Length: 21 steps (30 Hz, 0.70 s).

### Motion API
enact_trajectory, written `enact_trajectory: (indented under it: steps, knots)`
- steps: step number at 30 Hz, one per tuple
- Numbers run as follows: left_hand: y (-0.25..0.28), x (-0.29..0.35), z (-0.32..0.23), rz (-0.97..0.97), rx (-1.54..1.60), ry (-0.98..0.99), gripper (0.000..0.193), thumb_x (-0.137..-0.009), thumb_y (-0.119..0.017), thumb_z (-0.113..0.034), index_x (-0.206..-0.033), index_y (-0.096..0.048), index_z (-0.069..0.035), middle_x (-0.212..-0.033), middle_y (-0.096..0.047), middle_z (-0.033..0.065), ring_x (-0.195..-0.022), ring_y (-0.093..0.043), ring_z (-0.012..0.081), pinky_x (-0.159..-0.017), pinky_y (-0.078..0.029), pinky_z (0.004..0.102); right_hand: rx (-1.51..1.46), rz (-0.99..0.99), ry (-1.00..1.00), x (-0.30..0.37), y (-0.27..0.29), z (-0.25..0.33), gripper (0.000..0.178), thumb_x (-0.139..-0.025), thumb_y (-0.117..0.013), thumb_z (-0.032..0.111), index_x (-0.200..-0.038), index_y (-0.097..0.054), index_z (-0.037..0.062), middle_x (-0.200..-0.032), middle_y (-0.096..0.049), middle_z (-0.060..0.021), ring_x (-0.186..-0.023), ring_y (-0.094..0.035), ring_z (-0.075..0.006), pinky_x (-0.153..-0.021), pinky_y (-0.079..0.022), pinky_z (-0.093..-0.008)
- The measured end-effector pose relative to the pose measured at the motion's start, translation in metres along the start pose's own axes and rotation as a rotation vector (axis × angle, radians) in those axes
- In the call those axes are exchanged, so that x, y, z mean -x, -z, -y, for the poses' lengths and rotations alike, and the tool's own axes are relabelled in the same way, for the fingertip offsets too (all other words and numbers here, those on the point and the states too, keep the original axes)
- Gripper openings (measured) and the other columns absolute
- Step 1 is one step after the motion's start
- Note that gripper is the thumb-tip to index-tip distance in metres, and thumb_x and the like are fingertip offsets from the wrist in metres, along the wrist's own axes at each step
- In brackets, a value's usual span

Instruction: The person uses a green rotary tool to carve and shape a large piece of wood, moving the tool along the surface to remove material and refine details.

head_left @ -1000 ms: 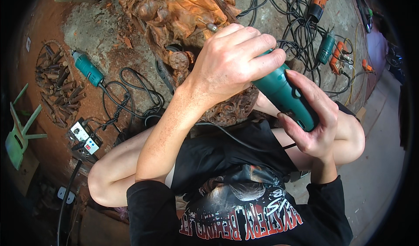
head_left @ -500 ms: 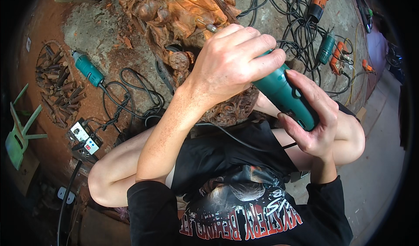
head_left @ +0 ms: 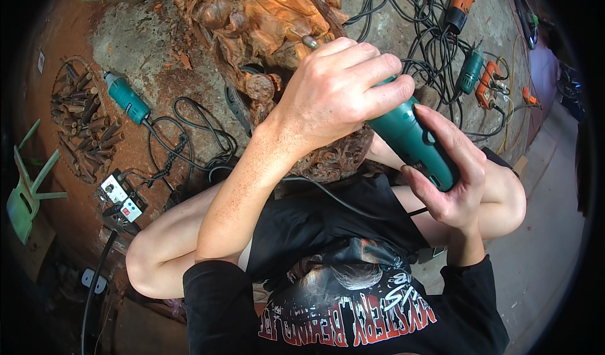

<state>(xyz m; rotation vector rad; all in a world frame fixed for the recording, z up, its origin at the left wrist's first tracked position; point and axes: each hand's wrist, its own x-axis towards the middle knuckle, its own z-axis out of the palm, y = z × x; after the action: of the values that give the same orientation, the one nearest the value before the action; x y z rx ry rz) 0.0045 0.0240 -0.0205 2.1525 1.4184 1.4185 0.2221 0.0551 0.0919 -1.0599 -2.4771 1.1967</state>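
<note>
Both hands hold a green electric die grinder (head_left: 413, 137), slanted across the middle with its metal tip (head_left: 309, 41) pointing up and left. My left hand (head_left: 340, 87) wraps round its front end. Round the rear of the body my right hand (head_left: 457, 166) has its thumb and fingers. The tip is at the orange-brown surface of a large wood carving (head_left: 268, 14); whether it touches the wood cannot be made out. Part of the carving's dark lower end (head_left: 334, 156) shows below my left wrist. Wood dust speckles my left forearm.
At left lie a second green grinder (head_left: 128, 99), a round basket of wooden-handled tools (head_left: 88, 125) and a white control box (head_left: 120, 196). A pale green chair (head_left: 28, 197) stands beyond. Tangled black cords (head_left: 441, 65), an orange grinder (head_left: 460, 5) and an orange power strip (head_left: 488, 85) lie at upper right.
The grinder and both hands have shifted very slightly downward; the grip looks the same. Nothing else has visibly moved.
</note>
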Motion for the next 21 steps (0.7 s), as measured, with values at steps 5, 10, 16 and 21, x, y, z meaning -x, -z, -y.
enact_trajectory:
  steps: [5,10,16,21]
  knots:
    - [-0.0029,0.0002,0.0014,-0.020,0.015,-0.007,0.036,-0.066,-0.081,-0.013,-0.101,-0.074,-0.011,-0.099,-0.073,0.0043,-0.088,-0.072,0.0262,-0.077,-0.056,0.0372,0.017,-0.007,0.022,0.0029,-0.0021,-0.0032,0.065,-0.074,-0.079,0.006,-0.137,-0.065,-0.0035,-0.131,-0.069,-0.0243,-0.123,-0.068,-0.0398,-0.105,-0.052,-0.0427]
    - [-0.0035,0.0003,0.0007,-0.010,0.041,-0.008,0.034,-0.066,-0.080,-0.014,-0.100,-0.074,-0.011,-0.099,-0.073,0.0040,-0.089,-0.072,0.0254,-0.077,-0.057,0.0373,0.001,-0.007,0.016,0.0042,-0.0025,-0.0034,0.065,-0.074,-0.080,0.006,-0.137,-0.065,-0.0043,-0.131,-0.069,-0.0252,-0.124,-0.067,-0.0409,-0.106,-0.052,-0.0432]
    - [-0.0021,0.0008,0.0013,-0.019,0.041,-0.020,0.034,-0.066,-0.080,-0.014,-0.100,-0.074,-0.010,-0.099,-0.073,0.0046,-0.089,-0.072,0.0258,-0.078,-0.057,0.0374,0.011,-0.008,0.030,0.0042,-0.0024,-0.0023,0.065,-0.074,-0.080,0.006,-0.136,-0.066,-0.0042,-0.130,-0.069,-0.0266,-0.121,-0.069,-0.0411,-0.103,-0.053,-0.0425]
    - [-0.0018,-0.0006,0.0014,-0.015,0.035,-0.019,0.035,-0.065,-0.080,-0.014,-0.100,-0.074,-0.010,-0.099,-0.072,0.0054,-0.088,-0.072,0.0256,-0.078,-0.057,0.0377,0.012,-0.012,0.039,0.0033,-0.0026,-0.0044,0.065,-0.074,-0.081,0.005,-0.136,-0.066,-0.0045,-0.130,-0.069,-0.0280,-0.120,-0.069,-0.0408,-0.101,-0.055,-0.0419]
